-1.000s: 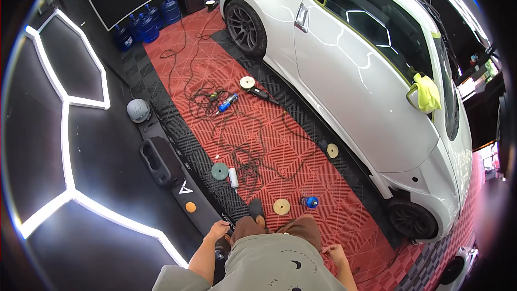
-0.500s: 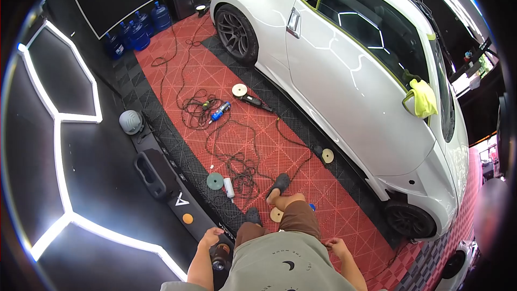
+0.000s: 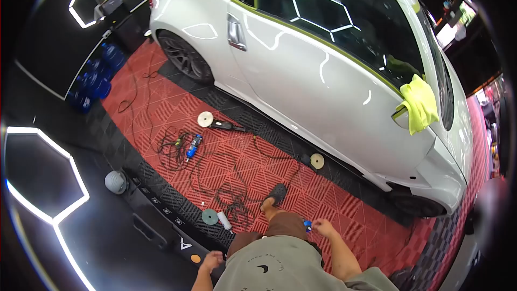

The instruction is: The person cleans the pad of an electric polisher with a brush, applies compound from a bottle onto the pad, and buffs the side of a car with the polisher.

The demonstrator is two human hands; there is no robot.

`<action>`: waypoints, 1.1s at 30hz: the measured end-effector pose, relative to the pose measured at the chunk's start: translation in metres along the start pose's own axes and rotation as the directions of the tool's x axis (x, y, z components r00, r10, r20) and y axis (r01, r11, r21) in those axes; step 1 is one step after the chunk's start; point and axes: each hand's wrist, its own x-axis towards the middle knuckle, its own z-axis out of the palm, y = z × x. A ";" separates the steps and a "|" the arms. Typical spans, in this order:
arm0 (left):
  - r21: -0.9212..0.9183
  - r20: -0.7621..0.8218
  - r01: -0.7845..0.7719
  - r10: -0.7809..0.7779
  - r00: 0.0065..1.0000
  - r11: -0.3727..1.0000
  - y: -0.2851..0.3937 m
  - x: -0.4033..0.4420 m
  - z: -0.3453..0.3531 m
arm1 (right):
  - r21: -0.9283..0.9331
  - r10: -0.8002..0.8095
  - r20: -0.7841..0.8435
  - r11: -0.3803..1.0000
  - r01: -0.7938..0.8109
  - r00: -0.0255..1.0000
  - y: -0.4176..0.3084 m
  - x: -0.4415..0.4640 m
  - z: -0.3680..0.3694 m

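Both the left hand (image 3: 212,260) and the right hand (image 3: 323,228) curl loosely (whether pressed together or slightly spread, I cannot tell). The left is nearest an orange disc (image 3: 195,258); the right, a blue bottle (image 3: 307,225) on the red floor (image 3: 334,199). Farther out, a polisher (image 3: 229,126) lies near the white car (image 3: 323,113), whose mirror (image 3: 400,119) carries a yellow cloth (image 3: 421,105).

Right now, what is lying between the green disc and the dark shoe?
In the head view: a white bottle beside the green disc, then loops of dark cable on the red floor, toward the shoe.
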 end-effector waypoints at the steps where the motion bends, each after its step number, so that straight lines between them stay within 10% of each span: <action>1: 0.049 -0.032 -0.137 0.139 0.990 0.989 0.041 -0.002 0.003 | 0.119 0.009 -0.005 0.993 -0.008 1.000 -0.006 0.014 -0.011; 5: 0.148 -0.111 -0.554 0.570 0.814 0.820 0.196 0.012 0.003 | 0.181 -0.052 -0.116 0.981 0.072 0.992 -0.068 0.056 -0.070; 12: 0.287 -0.067 -0.358 0.392 0.918 0.889 0.395 0.059 0.034 | 0.408 0.051 -0.223 0.912 0.045 0.974 -0.087 0.143 -0.104; 15: 0.110 0.058 -0.421 0.417 0.907 0.900 0.410 0.233 0.016 | 0.478 0.088 -0.174 0.878 0.006 0.981 -0.044 0.173 -0.073; 17: 0.244 -0.142 -0.288 0.328 0.934 0.926 0.451 0.306 0.055 | 0.297 0.037 -0.210 0.954 0.028 0.977 0.048 0.222 -0.042; 18: 0.111 -0.203 -0.260 0.278 0.939 0.959 0.468 0.346 0.080 | 0.554 0.074 -0.123 0.833 0.006 0.990 0.047 0.228 -0.038; 19: -0.027 -0.249 -0.235 0.222 0.943 0.972 0.487 0.388 0.099 | 0.146 0.115 -0.173 0.985 -0.090 0.978 0.066 0.247 -0.034; 21: -0.040 -0.131 -0.183 0.176 0.976 0.982 0.510 0.485 0.120 | 0.089 0.391 -0.200 0.920 -0.381 0.898 0.034 0.277 -0.032; 23: -0.068 -0.165 -0.199 0.186 0.969 0.978 0.514 0.592 0.141 | -0.355 0.519 -0.165 0.762 -0.541 0.839 0.111 0.354 -0.031; 26: -0.130 -0.102 -0.523 0.513 0.852 0.842 0.523 0.743 0.117 | -0.184 0.516 -0.328 0.787 -0.589 0.791 0.118 0.448 -0.038; 28: -0.035 -0.470 -0.215 0.174 0.865 0.976 0.581 0.731 0.130 | -0.188 0.446 -0.396 0.816 -0.546 0.803 0.142 0.523 -0.046; 33: -0.083 -0.738 -0.083 -0.006 0.675 0.993 0.640 0.773 0.134 | -0.252 0.293 -0.580 0.823 -0.509 0.760 0.167 0.638 -0.039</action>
